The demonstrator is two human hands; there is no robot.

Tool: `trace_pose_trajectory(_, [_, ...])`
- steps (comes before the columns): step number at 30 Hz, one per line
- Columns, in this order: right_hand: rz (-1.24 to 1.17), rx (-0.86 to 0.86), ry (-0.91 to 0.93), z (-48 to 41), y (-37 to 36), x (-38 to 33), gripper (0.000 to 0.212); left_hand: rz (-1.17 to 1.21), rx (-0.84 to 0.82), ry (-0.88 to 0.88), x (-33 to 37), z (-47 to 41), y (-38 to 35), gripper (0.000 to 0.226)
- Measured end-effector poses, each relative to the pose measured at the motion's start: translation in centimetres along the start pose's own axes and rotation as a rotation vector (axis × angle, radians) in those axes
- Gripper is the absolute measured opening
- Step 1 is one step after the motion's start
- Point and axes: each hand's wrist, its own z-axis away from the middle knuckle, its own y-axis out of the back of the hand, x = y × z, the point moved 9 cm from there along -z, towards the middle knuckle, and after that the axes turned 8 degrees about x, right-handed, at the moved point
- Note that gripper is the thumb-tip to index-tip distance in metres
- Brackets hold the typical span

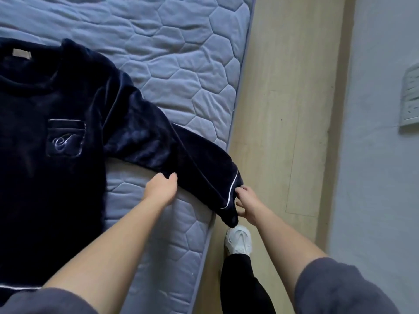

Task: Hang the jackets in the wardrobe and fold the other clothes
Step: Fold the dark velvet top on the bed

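Well, one top [56, 105], dark navy and plush like velvet, lies flat on the one quilted mattress [181, 64], left of both hands, its single chest pocket [65, 138] stitched with a curly letter. The left hand [162, 189] curls round the sleeve's [170, 146] lower edge, fingers tucked under. Just right of it, the right hand [247, 202] pinches the white-piped cuff [229, 200], past the mattress edge. Below that hand, one white shoe [239, 241] stands on a pale wood floor [283, 109].
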Motion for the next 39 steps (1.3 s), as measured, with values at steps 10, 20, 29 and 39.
trace_pose_trajectory(10, [-0.272, -0.008, -0.007, -1.0, 2.5, -1.1, 0.026, -0.178, 0.014, -0.026, 0.5, -0.3, -0.3, 0.043])
trace_pose_trajectory(20, [-0.108, -0.475, 0.145, 8.6, 9.2, -9.1, 0.043, -0.382, 0.024, -0.303, 5.0, 4.4, 2.0, 0.034])
trace_pose_trajectory(29, [-0.778, -0.276, 0.405, 8.7, 17.0, -17.8, 0.036, -0.168, 0.378, -0.618, 12.5, 8.2, 6.0, 0.016])
trace_pose_trajectory(39, [-0.525, -0.069, 0.311, 4.9, 15.9, -17.6, 0.029, -0.370, 0.533, -0.613, 12.8, 5.5, 6.5, 0.061])
